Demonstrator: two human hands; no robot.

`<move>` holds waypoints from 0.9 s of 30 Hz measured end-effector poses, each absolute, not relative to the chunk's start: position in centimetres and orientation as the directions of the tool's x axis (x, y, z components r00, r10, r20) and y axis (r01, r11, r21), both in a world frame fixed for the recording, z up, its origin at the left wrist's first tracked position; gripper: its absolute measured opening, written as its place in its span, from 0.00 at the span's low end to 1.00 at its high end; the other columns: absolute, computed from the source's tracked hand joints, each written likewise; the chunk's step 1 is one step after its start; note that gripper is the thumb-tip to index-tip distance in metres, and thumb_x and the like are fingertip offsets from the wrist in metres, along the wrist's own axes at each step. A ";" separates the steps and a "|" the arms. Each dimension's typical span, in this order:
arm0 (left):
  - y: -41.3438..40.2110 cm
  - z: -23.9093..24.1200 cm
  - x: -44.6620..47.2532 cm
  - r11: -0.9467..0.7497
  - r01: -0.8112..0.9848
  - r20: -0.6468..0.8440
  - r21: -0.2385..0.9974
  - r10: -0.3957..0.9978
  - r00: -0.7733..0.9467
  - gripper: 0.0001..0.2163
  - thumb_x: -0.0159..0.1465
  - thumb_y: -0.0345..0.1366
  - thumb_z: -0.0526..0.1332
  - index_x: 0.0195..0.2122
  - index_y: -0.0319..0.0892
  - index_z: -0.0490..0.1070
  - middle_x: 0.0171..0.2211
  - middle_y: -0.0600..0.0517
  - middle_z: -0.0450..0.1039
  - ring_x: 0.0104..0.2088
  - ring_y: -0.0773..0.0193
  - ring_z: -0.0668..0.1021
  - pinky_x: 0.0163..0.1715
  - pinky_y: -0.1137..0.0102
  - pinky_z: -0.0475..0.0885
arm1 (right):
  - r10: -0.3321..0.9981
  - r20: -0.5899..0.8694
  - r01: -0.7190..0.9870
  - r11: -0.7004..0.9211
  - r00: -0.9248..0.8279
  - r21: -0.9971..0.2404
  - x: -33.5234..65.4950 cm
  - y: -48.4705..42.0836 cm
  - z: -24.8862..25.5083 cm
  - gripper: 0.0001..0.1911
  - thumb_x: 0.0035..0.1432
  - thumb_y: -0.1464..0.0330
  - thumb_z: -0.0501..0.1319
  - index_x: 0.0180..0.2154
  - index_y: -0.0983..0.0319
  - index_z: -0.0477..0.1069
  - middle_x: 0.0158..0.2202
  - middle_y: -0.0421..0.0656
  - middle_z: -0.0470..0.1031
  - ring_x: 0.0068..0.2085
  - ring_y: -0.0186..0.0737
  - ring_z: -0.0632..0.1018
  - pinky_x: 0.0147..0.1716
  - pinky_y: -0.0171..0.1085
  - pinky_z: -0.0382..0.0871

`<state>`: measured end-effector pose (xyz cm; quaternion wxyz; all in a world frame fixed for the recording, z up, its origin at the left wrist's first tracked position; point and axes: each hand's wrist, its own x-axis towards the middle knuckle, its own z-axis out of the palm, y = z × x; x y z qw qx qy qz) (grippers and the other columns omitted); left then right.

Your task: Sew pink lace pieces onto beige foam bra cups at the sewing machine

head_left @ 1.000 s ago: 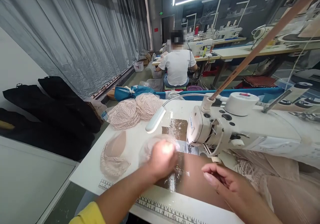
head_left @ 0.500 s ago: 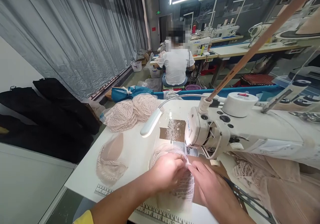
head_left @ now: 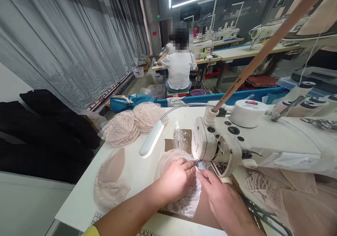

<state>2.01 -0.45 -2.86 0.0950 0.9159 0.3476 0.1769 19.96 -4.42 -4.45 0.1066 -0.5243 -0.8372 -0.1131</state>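
Note:
A pale pink lace piece (head_left: pixel 188 202) lies under the head of a white sewing machine (head_left: pixel 206 143), its rounded part spreading out behind my left hand. My left hand (head_left: pixel 177 176) rests on the lace with fingers bent together, gripping it close to the presser foot (head_left: pixel 196 162). On the other side, my right hand (head_left: pixel 219 192) pinches the lace edge between thumb and fingers, just in front of the foot. The fingertips of both hands nearly meet. The needle point and the exact fold of the lace between the fingers are hidden.
A single lace cup (head_left: pixel 109 183) lies left on the white table (head_left: pixel 139 169). Stacked lace cups (head_left: pixel 122 127) stand behind it. A gooseneck lamp (head_left: pixel 152 139) arches over the table. More beige lace fabric (head_left: pixel 297 194) lies right. A person in white (head_left: pixel 180 69) sits ahead.
Both hands and the lace have moved slightly forward, closer to the presser foot. The lace's near end has shifted, showing more brown surface in front. The camera view has turned a little.

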 end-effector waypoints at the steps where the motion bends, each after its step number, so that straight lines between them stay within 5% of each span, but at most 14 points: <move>1: -0.1 -2.9 1.9 -0.756 0.590 0.266 0.284 0.653 0.709 0.12 0.67 0.30 0.50 0.45 0.36 0.71 0.43 0.44 0.74 0.41 0.58 0.72 0.41 0.65 0.71 | 0.859 0.297 0.908 0.413 -0.416 0.077 19.9 -4.3 -4.4 0.29 0.50 0.85 0.52 0.49 0.57 0.76 0.33 0.46 0.78 0.27 0.41 0.78 0.22 0.35 0.71; 13: 2.2 -2.7 0.3 -0.834 0.462 0.273 0.300 0.540 0.796 0.14 0.64 0.30 0.53 0.49 0.35 0.71 0.45 0.42 0.76 0.43 0.57 0.75 0.45 0.65 0.71 | 0.854 0.310 0.904 0.426 -0.417 0.044 19.7 -4.3 -5.0 0.29 0.50 0.83 0.53 0.49 0.58 0.75 0.31 0.45 0.77 0.24 0.38 0.76 0.20 0.34 0.70; 18: 2.3 -2.9 0.4 -0.818 0.484 0.282 0.311 0.566 0.775 0.16 0.63 0.29 0.53 0.52 0.36 0.70 0.49 0.43 0.74 0.45 0.56 0.75 0.46 0.64 0.71 | 0.819 0.373 0.884 0.468 -0.436 0.006 19.9 -4.3 -5.2 0.27 0.50 0.84 0.52 0.48 0.60 0.76 0.39 0.46 0.79 0.30 0.40 0.79 0.21 0.33 0.71; 27: 1.8 -2.9 0.2 -0.762 0.586 0.276 0.275 0.646 0.711 0.17 0.64 0.33 0.53 0.53 0.38 0.68 0.54 0.41 0.69 0.50 0.52 0.72 0.50 0.57 0.69 | 0.783 0.452 0.883 0.468 -0.428 0.026 20.1 -4.2 -5.6 0.24 0.56 0.81 0.49 0.47 0.63 0.76 0.37 0.47 0.80 0.28 0.41 0.80 0.22 0.36 0.74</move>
